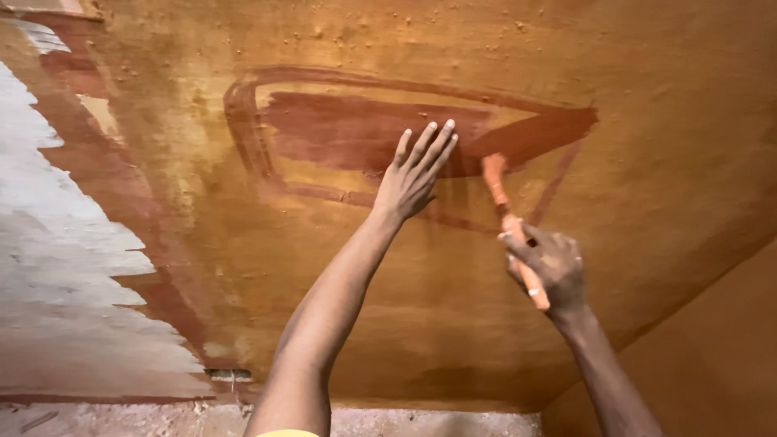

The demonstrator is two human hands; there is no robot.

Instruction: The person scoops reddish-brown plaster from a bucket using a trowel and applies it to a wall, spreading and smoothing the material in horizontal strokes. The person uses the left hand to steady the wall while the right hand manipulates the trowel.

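Note:
My left hand (pixel 414 171) lies flat, fingers together and stretched out, against an ochre-painted surface overhead (pixel 453 324). Its fingertips reach a patch of darker red-brown wet paint (pixel 340 129) framed by a brushed outline. My right hand (pixel 546 263) grips the orange handle of a paintbrush (pixel 511 226). The brush's bristles (pixel 493 166) touch the surface at the right end of the red-brown patch, just right of my left hand.
A white unpainted area (pixel 57 267) with a jagged red-brown edge covers the left side. A rough pale strip (pixel 146 419) runs along the bottom. At the lower right the surface meets another ochre wall (pixel 712 356) at a corner.

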